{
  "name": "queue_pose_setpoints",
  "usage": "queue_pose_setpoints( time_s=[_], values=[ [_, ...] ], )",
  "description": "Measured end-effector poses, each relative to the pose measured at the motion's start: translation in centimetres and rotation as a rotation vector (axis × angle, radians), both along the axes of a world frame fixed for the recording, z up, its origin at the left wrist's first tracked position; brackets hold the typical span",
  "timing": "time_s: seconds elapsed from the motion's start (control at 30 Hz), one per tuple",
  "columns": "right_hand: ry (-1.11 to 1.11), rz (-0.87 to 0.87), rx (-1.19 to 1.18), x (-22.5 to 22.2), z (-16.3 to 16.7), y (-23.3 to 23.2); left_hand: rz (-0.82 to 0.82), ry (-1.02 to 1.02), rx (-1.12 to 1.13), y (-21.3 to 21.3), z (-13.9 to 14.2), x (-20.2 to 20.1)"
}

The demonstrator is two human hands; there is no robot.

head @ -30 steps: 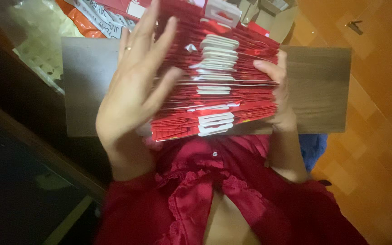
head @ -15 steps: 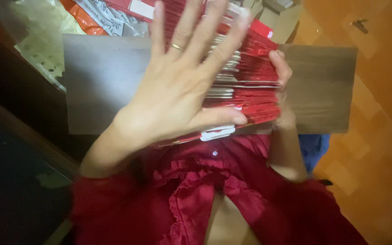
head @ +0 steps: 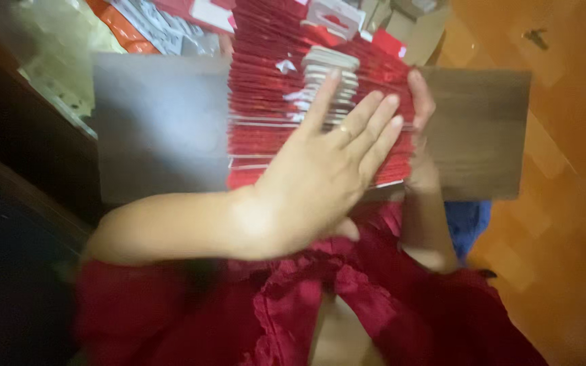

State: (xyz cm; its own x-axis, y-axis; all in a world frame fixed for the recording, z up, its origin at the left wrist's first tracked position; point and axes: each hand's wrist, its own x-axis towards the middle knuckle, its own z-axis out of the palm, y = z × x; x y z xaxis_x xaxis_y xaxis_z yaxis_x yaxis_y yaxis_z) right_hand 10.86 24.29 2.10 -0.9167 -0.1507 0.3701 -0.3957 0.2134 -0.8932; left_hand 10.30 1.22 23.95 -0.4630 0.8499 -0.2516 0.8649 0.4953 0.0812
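Note:
A long overlapping row of shiny red packets (head: 266, 102) with small white labels (head: 330, 61) lies across a brown wooden board (head: 157, 129) over my lap. My left hand (head: 320, 183) rests flat on the near right part of the row, fingers stretched out and close together, a ring on one finger. It grips nothing. My right hand (head: 423, 159) is at the right edge of the row, its fingers curled against the packets' ends. The near end of the row is hidden under my left palm.
Behind the board lie orange and grey printed packages (head: 150, 27), a clear plastic bag (head: 55, 47) and a cardboard box (head: 422, 27). Orange tiled floor (head: 564, 135) runs along the right. A blue item (head: 466, 220) shows under the board's right end. Dark furniture (head: 8, 203) stands at left.
My left hand has swept from the left side of the row across to its right part and lowered flat onto it. My right hand has stayed at the right edge.

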Motion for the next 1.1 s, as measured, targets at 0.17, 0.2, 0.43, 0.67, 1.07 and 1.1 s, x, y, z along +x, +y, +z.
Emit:
queue_pose_setpoints(
  time_s=[0.17,0.2,0.43,0.67,1.07,1.1],
  values=[
    [0.027,0.008,0.038,1.0,-0.6,0.8,0.103,0.077,0.334,0.0,-0.8,1.4],
    [0.023,0.009,0.038,1.4,-0.8,1.1,0.098,0.089,0.371,0.2,-1.0,1.5],
    [-0.019,-0.107,0.194,0.7,-1.8,1.4,0.076,0.027,0.343,-0.8,-0.7,-0.3],
    [0.168,0.172,0.081,0.7,2.3,-0.2,0.14,0.074,0.516,-0.8,-1.3,-3.4],
    [0.18,-0.025,0.116,-0.4,2.2,-0.9,0.359,0.085,0.576,-6.2,-5.8,-7.9],
    [0.175,-0.084,0.134,-0.2,2.4,-1.1,0.328,0.19,0.572,-6.2,-6.1,-7.5]
  ],
)
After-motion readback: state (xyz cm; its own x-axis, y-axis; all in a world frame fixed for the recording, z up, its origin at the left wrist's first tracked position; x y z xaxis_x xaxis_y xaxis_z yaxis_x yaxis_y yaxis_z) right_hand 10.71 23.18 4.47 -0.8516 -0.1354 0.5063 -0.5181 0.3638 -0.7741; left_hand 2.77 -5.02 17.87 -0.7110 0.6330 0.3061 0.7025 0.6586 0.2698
